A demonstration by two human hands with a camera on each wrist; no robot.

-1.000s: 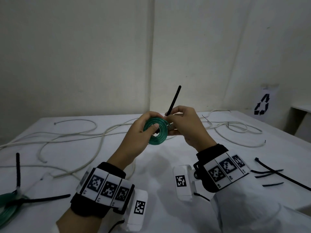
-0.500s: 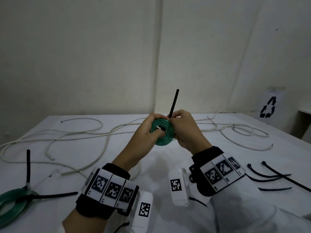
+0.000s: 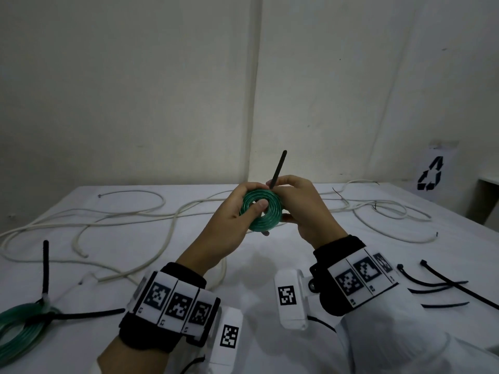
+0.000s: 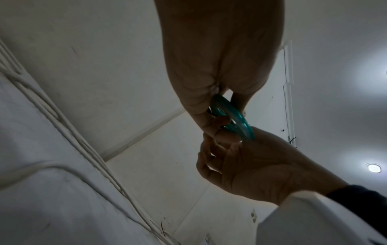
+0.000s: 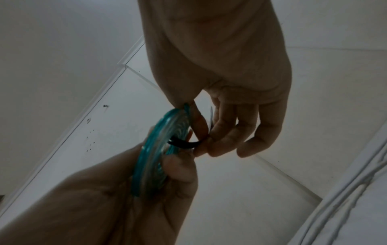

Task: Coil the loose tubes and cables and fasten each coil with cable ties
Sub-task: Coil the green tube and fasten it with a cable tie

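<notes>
I held a small flat coil of green tube (image 3: 261, 214) upright at the centre of the frame, its rings wound tight around an open middle. A black cable tie (image 3: 278, 170) passed through it, its tail sticking up and slightly right above the coil. At the lower left edge lay a second green coil (image 3: 16, 330), already bound by two black ties. Long white cable (image 3: 167, 211) sprawled loose across the upper table, and spare black ties (image 3: 442, 283) lay at the right.
</notes>
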